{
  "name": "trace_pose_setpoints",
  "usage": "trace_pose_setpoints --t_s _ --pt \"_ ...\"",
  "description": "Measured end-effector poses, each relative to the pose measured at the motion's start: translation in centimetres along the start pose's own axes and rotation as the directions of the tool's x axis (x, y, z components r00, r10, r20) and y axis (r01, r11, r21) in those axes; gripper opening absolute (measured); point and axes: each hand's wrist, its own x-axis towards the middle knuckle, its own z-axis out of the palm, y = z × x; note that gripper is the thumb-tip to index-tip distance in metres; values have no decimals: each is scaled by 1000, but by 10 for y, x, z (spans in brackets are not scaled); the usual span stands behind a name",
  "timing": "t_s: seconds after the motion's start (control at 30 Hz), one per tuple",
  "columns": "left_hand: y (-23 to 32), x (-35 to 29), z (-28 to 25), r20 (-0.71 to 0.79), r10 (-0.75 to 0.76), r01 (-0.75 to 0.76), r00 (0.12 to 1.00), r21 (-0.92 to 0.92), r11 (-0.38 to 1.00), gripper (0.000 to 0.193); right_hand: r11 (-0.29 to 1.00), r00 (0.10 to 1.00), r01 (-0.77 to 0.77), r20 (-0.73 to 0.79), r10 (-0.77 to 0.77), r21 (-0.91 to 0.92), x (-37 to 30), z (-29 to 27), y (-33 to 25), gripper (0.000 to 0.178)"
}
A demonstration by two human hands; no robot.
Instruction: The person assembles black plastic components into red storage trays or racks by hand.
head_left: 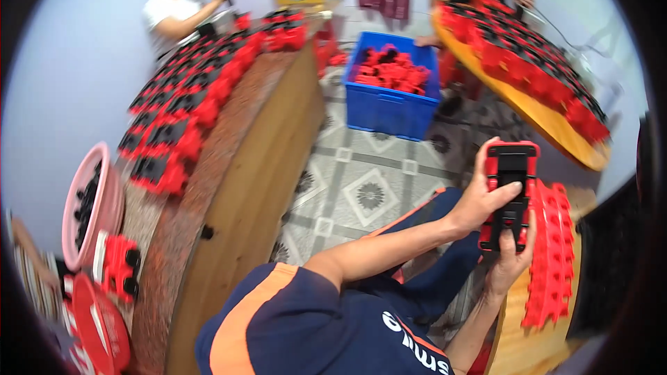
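Note:
I hold a long red-and-black plastic piece [513,167], roughly rectangular with rounded corners, upright between both hands. It has a red rim and a black inner part; its exact kind I cannot make out. My left hand [478,198] grips its left side, the thumb lying across the black middle. Around the lower right edge closes my right hand [513,260], its thumb on the lower black part. Just right of the piece, a row of red plastic parts [552,257] lies on a wooden surface [524,333].
A blue crate [392,112] of red parts stands on the patterned floor. Rows of red-and-black pieces [187,90] cover the left counter; more [535,55] line a curved wooden table [514,101]. A pink basin [111,201] holds black parts. Two people sit at the back.

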Motion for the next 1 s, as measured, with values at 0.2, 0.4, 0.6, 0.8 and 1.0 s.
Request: trace_pose_setpoints --t_s 0.2,0.4,0.6,0.8,1.0 --pt "47 -8 -56 36 120 -126 992 300 946 126 972 968 7 241 -65 234 40 84 15 63" --pt "159 41 -175 -631 300 -98 716 334 937 95 994 792 -102 602 104 -38 47 113 42 80" --pt "296 126 -408 -826 531 -225 191 490 842 80 893 755 -406 480 447 -194 11 78 97 45" --pt "289 147 -399 -936 345 -128 72 334 934 93 865 774 -438 387 502 -246 -18 41 119 36" --pt "301 167 -425 -908 352 54 -228 349 936 83 848 763 -470 370 530 -246 -38 37 128 35"
